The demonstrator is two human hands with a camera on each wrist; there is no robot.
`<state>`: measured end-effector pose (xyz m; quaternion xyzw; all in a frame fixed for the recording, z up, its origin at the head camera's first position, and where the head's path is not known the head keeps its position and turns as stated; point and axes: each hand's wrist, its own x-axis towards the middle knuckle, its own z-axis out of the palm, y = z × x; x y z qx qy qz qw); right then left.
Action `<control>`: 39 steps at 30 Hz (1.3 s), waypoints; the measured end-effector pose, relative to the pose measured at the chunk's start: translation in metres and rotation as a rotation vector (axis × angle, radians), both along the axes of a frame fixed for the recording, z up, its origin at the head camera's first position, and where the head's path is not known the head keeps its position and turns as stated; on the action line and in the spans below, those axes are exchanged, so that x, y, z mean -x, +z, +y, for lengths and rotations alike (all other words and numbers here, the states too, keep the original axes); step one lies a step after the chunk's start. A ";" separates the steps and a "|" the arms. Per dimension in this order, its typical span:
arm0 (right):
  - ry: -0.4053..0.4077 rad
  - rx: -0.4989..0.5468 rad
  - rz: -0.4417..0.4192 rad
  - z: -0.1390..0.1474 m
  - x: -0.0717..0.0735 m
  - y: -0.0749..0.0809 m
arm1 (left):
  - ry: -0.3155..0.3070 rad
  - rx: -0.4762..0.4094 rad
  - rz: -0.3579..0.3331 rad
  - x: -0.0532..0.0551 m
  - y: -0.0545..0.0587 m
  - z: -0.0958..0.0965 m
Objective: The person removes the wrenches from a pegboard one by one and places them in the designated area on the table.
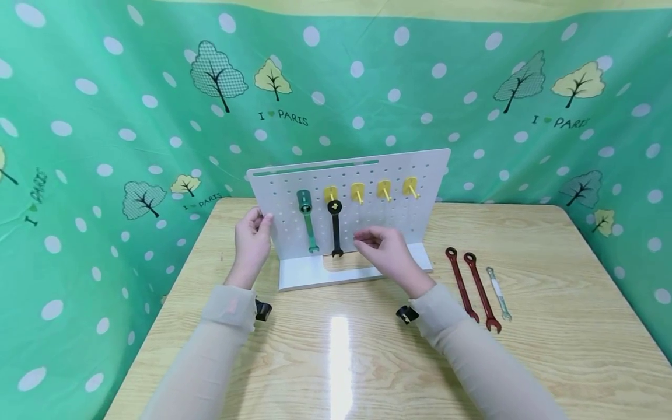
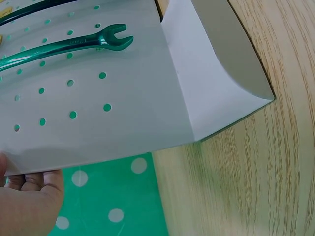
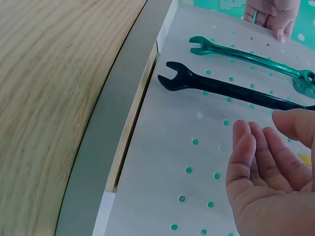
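My left hand (image 1: 252, 239) grips the left edge of a white pegboard (image 1: 406, 219), thumb on the front and fingers behind. A green combination wrench (image 1: 310, 226) hangs by its ring end from a green hook at the board's left. Beside it a black combination wrench (image 1: 336, 230) hangs from a yellow hook (image 1: 330, 191), open end down. My right hand (image 1: 387, 251) is in front of the board, just right of the black wrench. Its fingers are loosely bent and hold nothing, as the right wrist view shows, where the black wrench (image 3: 231, 91) lies apart from the fingertips.
Three more yellow hooks (image 1: 384, 190) sit in a row to the right on the board. Two red wrenches (image 1: 482, 290) and a smaller silver wrench (image 1: 499, 293) lie on the wooden table (image 1: 294, 361) at the right. A green dotted curtain (image 1: 357, 93) surrounds the table.
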<state>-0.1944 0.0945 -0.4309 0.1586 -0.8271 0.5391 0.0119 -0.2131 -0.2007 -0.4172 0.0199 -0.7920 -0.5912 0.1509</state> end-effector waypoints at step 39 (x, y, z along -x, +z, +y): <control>0.029 -0.007 -0.009 -0.039 0.023 0.004 | 0.001 -0.012 0.001 0.000 0.001 0.001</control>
